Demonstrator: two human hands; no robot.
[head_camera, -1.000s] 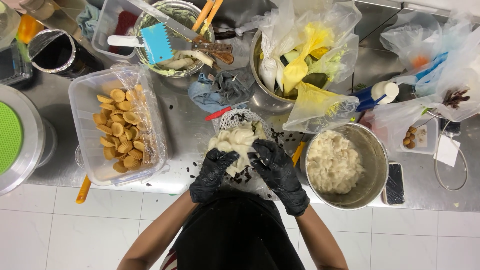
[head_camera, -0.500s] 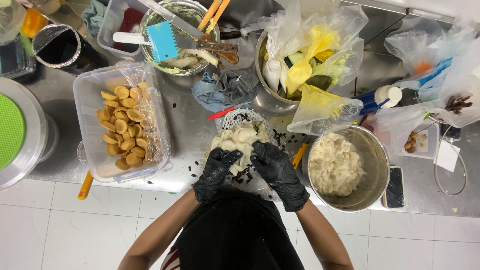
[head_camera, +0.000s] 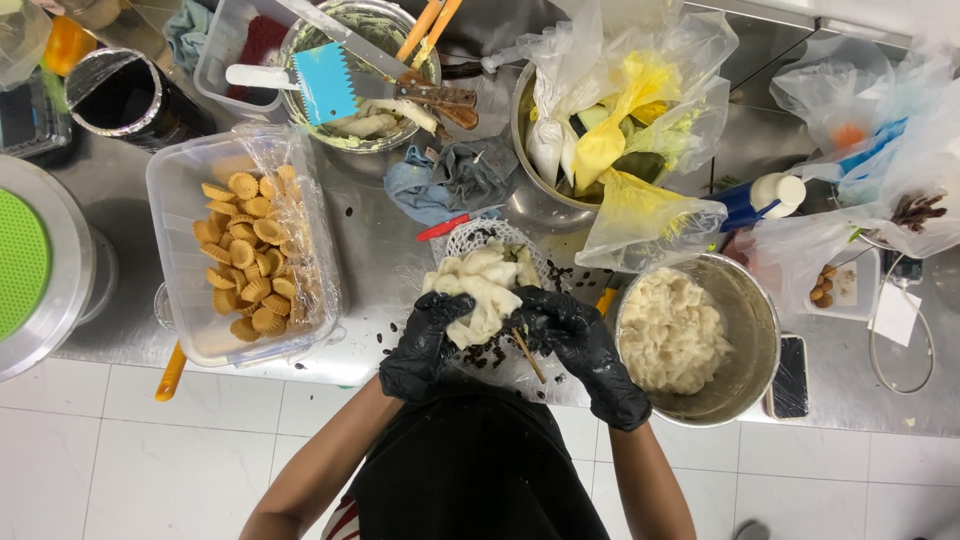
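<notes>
Head view: both hands in black gloves over front edge of steel worktop. Left hand closed around lower left of pale dough lump. Right hand gripping dough's lower right, thin wooden stick pinched under fingers. Dough resting above white mesh strainer, dark crumbs scattered beneath. Metal bowl of pale filling just right. Plastic tub of small pastry shells left.
</notes>
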